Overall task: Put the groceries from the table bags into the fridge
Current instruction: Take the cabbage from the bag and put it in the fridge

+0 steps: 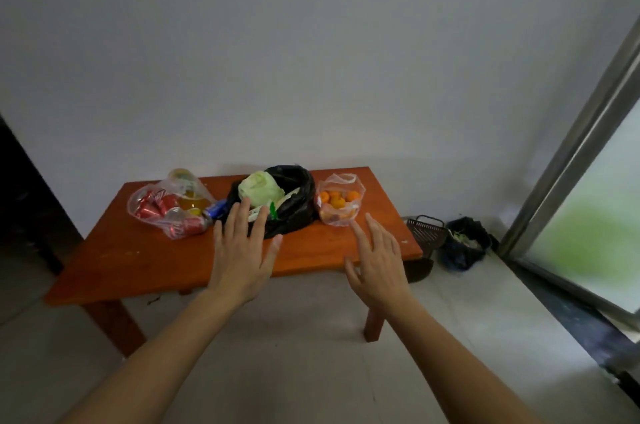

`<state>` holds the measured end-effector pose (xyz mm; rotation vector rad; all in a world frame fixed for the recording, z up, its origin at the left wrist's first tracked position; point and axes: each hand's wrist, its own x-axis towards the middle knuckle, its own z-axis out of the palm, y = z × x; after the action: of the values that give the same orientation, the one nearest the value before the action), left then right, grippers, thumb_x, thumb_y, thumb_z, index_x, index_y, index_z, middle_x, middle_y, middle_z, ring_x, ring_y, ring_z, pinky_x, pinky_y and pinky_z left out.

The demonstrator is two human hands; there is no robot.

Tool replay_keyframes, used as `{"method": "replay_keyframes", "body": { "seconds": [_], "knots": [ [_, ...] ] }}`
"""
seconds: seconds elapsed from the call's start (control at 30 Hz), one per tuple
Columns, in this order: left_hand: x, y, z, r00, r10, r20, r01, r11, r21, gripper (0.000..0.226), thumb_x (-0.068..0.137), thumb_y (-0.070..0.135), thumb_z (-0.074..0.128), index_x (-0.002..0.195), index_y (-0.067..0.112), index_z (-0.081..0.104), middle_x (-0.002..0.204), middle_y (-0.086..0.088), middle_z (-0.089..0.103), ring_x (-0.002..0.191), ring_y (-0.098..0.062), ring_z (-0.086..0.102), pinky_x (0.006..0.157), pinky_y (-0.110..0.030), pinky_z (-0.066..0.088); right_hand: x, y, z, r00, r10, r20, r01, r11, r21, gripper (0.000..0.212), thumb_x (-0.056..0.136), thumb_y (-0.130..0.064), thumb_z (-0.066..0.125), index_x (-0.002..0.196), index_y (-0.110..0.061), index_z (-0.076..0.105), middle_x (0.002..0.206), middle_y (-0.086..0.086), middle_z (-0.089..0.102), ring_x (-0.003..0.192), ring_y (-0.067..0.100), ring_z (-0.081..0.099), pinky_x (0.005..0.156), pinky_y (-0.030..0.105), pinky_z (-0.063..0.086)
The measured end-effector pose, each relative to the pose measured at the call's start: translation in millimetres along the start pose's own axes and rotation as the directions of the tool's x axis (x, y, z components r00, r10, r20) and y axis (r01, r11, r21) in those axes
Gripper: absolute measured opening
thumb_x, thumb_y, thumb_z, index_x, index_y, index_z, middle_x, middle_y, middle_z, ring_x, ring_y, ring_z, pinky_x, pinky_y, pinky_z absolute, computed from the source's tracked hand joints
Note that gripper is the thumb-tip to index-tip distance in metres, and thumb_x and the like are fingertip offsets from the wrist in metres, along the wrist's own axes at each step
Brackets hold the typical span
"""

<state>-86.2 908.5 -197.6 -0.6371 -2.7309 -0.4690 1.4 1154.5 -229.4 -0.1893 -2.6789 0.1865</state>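
Left grip (239, 260), right grip (379, 264) spread, empty, near side of black bag (298, 212) on worktop (138, 260). Cabbage (259, 189) tops black bag; can bag (159, 208) left of it, orange bag (341, 201) right. Risk: one-sided lift tips cabbage, spills cans.

A low orange-brown wooden table (138, 260) stands on a pale tiled floor (277, 347). Three bags lie in a row toward its far edge: a clear bag of red cans (166, 212) at left, a black bag (299, 205) in the middle, a small clear bag of oranges (339, 203) at right.
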Motion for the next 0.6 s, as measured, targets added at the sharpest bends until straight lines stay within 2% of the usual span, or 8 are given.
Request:
{"method": "replay_keyframes", "body": {
  "seconds": [0.13, 0.23, 0.37, 0.5, 0.6],
  "knots": [
    [34.0, -38.8, 20.1, 0.999, -0.009, 0.052, 0.009, 1.0, 0.001, 0.073, 0.097, 0.065, 0.007, 0.159, 0.026, 0.011, 0.167, -0.006, -0.005, 0.153, -0.024, -0.005, 0.123, -0.051, 0.002, 40.2, -13.2, 26.9, 1.0, 0.018, 0.022, -0.018, 1.0, 0.022, 0.074, 0.093, -0.04, 0.057, 0.155, -0.024, 0.02, 0.16, 0.013, 0.026, 0.146, 0.031, 0.029, 0.117, 0.043, 0.027],
    [53.5, -60.4, 41.3, 0.994, -0.062, 0.087, 0.067, 0.996, -0.053, 0.074, 0.096, 0.066, 0.006, 0.159, 0.027, 0.011, 0.167, -0.005, -0.003, 0.153, -0.023, -0.005, 0.123, -0.05, 0.003, 70.2, -19.1, 55.2, 0.997, 0.038, 0.063, -0.042, 0.997, 0.06, 0.074, 0.095, -0.04, 0.054, 0.156, -0.026, 0.014, 0.161, 0.012, 0.023, 0.147, 0.03, 0.028, 0.118, 0.043, 0.026],
    [90.6, -91.7, 73.3, 0.977, -0.102, 0.188, 0.124, 0.987, -0.105, 0.075, 0.096, 0.067, 0.009, 0.159, 0.026, 0.014, 0.167, -0.004, 0.002, 0.153, -0.023, 0.0, 0.123, -0.05, 0.01, 116.5, -26.3, 101.9, 0.996, 0.035, 0.078, -0.042, 0.994, 0.097, 0.072, 0.093, -0.035, 0.058, 0.155, -0.02, 0.024, 0.159, 0.013, 0.028, 0.144, 0.033, 0.033, 0.114, 0.047, 0.033],
    [155.8, -123.8, 103.1, 0.945, -0.12, 0.304, 0.168, 0.976, -0.136, 0.065, 0.101, 0.058, 0.023, 0.158, 0.025, 0.019, 0.167, -0.005, 0.006, 0.153, -0.024, 0.004, 0.123, -0.047, 0.012, 178.7, -27.0, 159.7, 0.995, 0.025, 0.095, -0.04, 0.987, 0.153, 0.068, 0.093, -0.031, 0.058, 0.153, -0.016, 0.031, 0.154, 0.015, 0.037, 0.14, 0.033, 0.039, 0.112, 0.05, 0.039],
    [210.4, -147.5, 120.4, 0.888, -0.165, 0.43, 0.274, 0.94, -0.205, 0.067, 0.1, 0.059, 0.026, 0.155, 0.021, 0.027, 0.164, -0.008, 0.018, 0.151, -0.025, 0.013, 0.122, -0.046, 0.018, 235.7, -25.6, 197.4, 0.983, 0.05, 0.175, -0.085, 0.976, 0.198, 0.061, 0.098, -0.034, 0.05, 0.154, -0.018, 0.03, 0.157, 0.011, 0.034, 0.144, 0.029, 0.033, 0.117, 0.048, 0.033]
  ]
}}
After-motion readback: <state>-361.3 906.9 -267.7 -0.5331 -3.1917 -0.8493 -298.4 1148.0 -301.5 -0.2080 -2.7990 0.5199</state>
